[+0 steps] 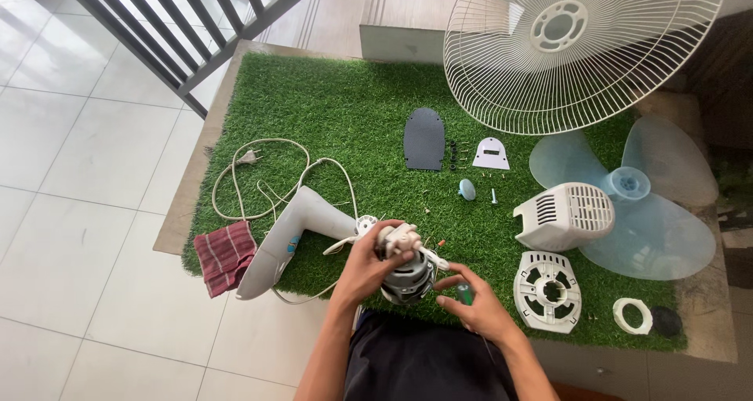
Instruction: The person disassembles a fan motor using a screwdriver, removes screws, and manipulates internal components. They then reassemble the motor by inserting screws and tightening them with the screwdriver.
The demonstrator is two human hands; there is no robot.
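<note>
My left hand [363,269] grips a fan motor [405,266], a round metal unit with a white gear housing on top and a shaft pointing right. My right hand [471,301] holds a green-handled screwdriver [464,293] just right of the motor, near the shaft. The motor is held over the front edge of a green artificial grass mat [353,119]. Wires run from the motor to a grey-white fan stand neck [292,235] lying to the left, with its cord and plug [249,158] looped behind.
On the mat lie a white wire fan guard [580,48], a translucent blue blade [643,205], a white motor cover [565,214], a round vented plate [547,290], a dark cover panel [424,138], small screws [455,156], a white ring [632,315] and a red striped cloth [225,254].
</note>
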